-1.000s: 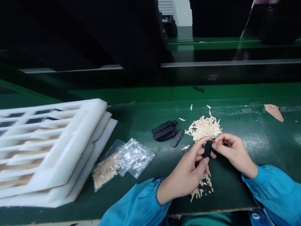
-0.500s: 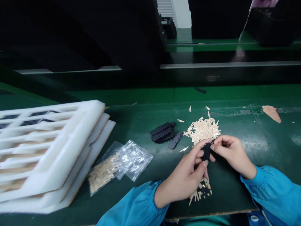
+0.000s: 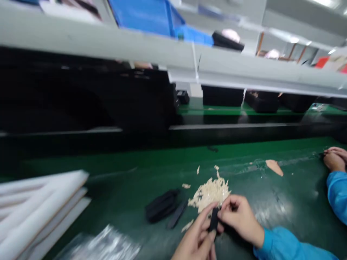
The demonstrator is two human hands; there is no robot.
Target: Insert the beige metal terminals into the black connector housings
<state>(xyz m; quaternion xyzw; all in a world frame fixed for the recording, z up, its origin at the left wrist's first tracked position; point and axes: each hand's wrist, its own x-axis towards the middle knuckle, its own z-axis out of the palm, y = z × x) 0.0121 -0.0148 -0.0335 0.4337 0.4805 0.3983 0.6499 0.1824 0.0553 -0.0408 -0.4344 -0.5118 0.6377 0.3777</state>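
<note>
My left hand [image 3: 199,234] is closed around a small black plastic piece [image 3: 213,219], held between thumb and fingers. My right hand [image 3: 240,218] pinches at the upper right end of that piece; whatever lies between its fingertips is too small to make out. Just beyond both hands spreads a heap of small pale strips [image 3: 211,191]. To the left lie a cluster of black plastic pieces [image 3: 162,205] and a single black piece [image 3: 177,213], blurred by motion.
Stacked white foam trays [image 3: 48,213] stand at the left, with clear plastic bags [image 3: 105,245] near them. A tan scrap [image 3: 274,167] lies on the green table [image 3: 287,195]. Another person's hands [image 3: 336,158] show at far right. A grey shelf [image 3: 108,43] with blue bins [image 3: 143,16] runs above.
The view has tilted up and turned right, bringing in the shelf and the other person's hands. My hands keep the same hold on the black piece.
</note>
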